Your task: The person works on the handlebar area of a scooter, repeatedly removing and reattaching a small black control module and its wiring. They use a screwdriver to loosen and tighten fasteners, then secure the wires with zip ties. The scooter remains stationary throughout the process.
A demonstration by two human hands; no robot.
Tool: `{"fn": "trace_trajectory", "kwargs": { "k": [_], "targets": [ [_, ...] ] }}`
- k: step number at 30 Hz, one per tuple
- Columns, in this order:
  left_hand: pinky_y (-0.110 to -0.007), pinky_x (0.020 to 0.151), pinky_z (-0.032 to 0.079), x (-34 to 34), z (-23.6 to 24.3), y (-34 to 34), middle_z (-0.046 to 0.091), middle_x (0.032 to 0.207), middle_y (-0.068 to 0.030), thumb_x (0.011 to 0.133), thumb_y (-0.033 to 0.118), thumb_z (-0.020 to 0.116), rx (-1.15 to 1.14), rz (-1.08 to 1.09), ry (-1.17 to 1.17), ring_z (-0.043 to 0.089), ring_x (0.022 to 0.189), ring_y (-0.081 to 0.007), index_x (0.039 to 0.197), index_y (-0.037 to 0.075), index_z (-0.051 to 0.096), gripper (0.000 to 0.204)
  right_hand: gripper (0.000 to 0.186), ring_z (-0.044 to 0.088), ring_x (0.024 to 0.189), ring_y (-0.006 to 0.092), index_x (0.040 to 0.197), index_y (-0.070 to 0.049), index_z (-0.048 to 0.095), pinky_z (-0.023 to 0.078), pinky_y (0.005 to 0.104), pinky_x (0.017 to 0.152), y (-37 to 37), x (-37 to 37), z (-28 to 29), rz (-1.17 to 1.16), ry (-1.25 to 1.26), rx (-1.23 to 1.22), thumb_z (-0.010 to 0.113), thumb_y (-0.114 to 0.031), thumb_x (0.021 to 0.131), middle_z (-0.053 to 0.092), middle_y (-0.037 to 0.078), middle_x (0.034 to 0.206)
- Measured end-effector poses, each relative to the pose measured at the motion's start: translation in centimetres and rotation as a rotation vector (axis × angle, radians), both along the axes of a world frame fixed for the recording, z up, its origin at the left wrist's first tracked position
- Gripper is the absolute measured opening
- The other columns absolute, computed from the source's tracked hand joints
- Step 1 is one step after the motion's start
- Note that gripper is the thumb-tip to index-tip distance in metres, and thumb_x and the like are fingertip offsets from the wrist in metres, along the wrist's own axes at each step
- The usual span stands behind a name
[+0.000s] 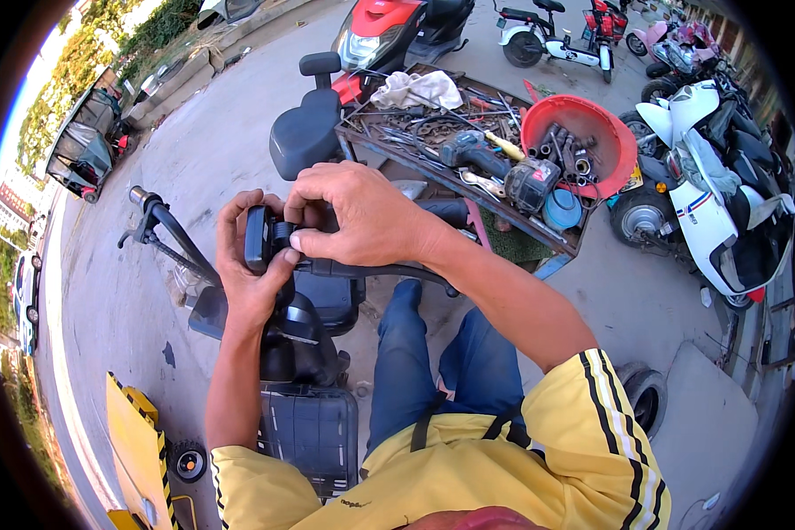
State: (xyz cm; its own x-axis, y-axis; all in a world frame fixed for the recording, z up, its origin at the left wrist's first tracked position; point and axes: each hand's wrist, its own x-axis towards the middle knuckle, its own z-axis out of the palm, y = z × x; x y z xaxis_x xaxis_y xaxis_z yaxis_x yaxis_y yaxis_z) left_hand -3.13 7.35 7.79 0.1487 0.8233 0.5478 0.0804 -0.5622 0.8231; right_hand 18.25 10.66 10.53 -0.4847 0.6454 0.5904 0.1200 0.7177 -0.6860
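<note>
Black unit (pixel 257 238) at the handlebar (pixel 183 237): adjustment apparently in hand.
Our left hand (pixel 246 269) grasps its housing; our right hand (pixel 359 215) pinches its ridged part (pixel 282 234). Next, we probably need steady support.

Box (pixel 257 238) is looking like smooth plastic, bowl (pixel 625 152) is showing matt plastic, sockets (pixel 581 164) are looking like dull metal, rag (pixel 418 90) is passing for rumpled cloth, and the ground (pixel 605 296) is looking pretty matt.
</note>
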Motion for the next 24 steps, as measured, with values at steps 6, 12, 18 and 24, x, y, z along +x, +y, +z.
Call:
{"fn": "trace_trajectory", "kwargs": {
  "k": [6,12,18,24],
  "targets": [
    [-0.035,0.103,0.044,-0.2,-0.4,0.1,0.058,0.12,-0.0115,0.077,0.011,0.076,0.028,0.075,0.076,0.056,0.112,-0.0208,0.138,0.003,0.048,0.068,0.017,0.062,0.076,0.0238,0.084,-0.005,0.07,0.049,0.0381,0.073,-0.1,0.2,-0.4,-0.023,0.016,0.019,0.076,-0.018,0.075,0.065,0.005,0.076],
    [-0.034,0.106,0.046,0.3,-1.0,0.1,0.06,0.128,-0.0112,0.088,0.007,0.063,0.03,0.18,0.123,0.059,0.119,-0.0206,0.142,0.002,0.05,0.055,0.017,0.063,0.08,0.0252,0.083,-0.006,0.071,0.05,0.0395,0.074,-0.1,0.5,-0.5,-0.042,0.003,0.026,0.077,-0.019,0.075,0.066,0.005,0.073],
    [-0.034,0.105,0.046,0.2,-1.0,0.1,0.059,0.129,-0.0113,0.093,0.006,0.063,0.065,0.199,0.166,0.059,0.119,-0.0209,0.143,0.002,0.049,0.051,0.017,0.065,0.079,0.0254,0.083,-0.006,0.073,0.05,0.0396,0.074,0.1,0.3,-0.7,-0.033,0.02,0.009,0.078,-0.02,0.075,0.068,0.006,0.076],
    [-0.036,0.106,0.045,0.5,-1.2,0.2,0.06,0.127,-0.0102,0.092,0.003,0.071,0.088,0.221,0.19,0.058,0.118,-0.0208,0.14,0.005,0.051,0.052,0.019,0.068,0.077,0.0253,0.085,-0.005,0.075,0.053,0.0391,0.072,0.2,0.5,-0.8,-0.034,0.023,-0.013,0.079,-0.022,0.076,0.071,0.009,0.079]
  ]
}}
